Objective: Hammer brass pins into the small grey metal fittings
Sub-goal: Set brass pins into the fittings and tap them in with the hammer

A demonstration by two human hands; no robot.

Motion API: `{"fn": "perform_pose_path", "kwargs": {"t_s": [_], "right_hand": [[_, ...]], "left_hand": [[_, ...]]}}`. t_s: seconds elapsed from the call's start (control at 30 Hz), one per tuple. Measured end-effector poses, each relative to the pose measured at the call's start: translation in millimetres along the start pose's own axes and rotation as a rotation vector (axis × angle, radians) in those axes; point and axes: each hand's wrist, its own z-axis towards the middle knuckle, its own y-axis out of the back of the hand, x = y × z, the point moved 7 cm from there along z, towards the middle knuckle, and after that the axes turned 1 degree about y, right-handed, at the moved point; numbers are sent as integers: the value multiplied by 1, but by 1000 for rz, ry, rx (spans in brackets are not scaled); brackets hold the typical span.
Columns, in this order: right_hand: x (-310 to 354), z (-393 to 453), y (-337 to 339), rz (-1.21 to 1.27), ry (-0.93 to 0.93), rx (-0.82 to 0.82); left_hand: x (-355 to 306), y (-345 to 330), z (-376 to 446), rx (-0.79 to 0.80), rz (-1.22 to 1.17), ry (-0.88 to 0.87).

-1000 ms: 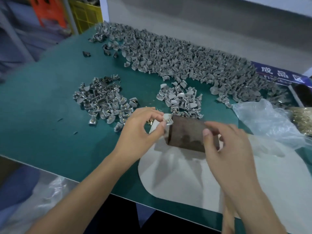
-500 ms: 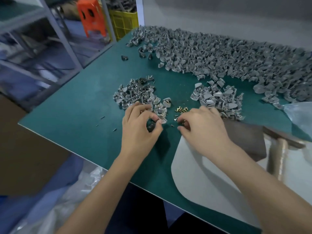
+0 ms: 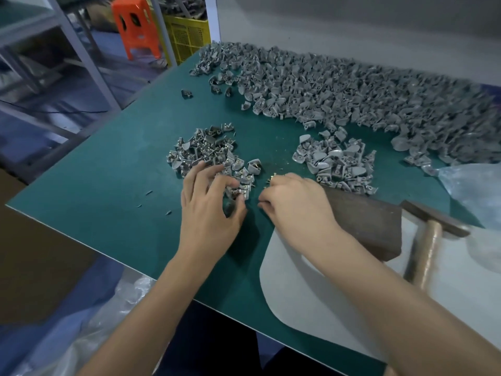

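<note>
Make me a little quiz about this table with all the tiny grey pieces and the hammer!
1. True or false: a hand is holding the hammer.
2. Which lies closest to the left hand? A. the small pile with brass pins already in B. the big grey heap at the back C. the orange stool
3. Fill in: the dark block lies partly on a ____ sheet.

Key
1. False: it lies on the table to the right of the block, and the right hand is over by the loose brass pins.
2. A
3. white
</note>
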Motion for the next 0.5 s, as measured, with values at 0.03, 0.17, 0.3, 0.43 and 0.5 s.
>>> {"fn": "perform_pose_path", "kwargs": {"t_s": [0.03, 0.17, 0.3, 0.43, 0.5], "right_hand": [[3, 2, -1, -22, 12, 1], [1, -2, 9, 31, 9, -67], [-42, -24, 38, 320, -178, -235], [-112, -66, 52, 507, -477, -427], [-143, -83, 52, 515, -589, -476]], "left_hand": [[-2, 0, 0, 1, -6, -21], [-16, -1, -2, -24, -19, -183], [-38, -9, -5, 53, -49, -317], [-65, -29, -7, 199, -194, -269], [-79, -40, 0, 255, -293, -260]]}}
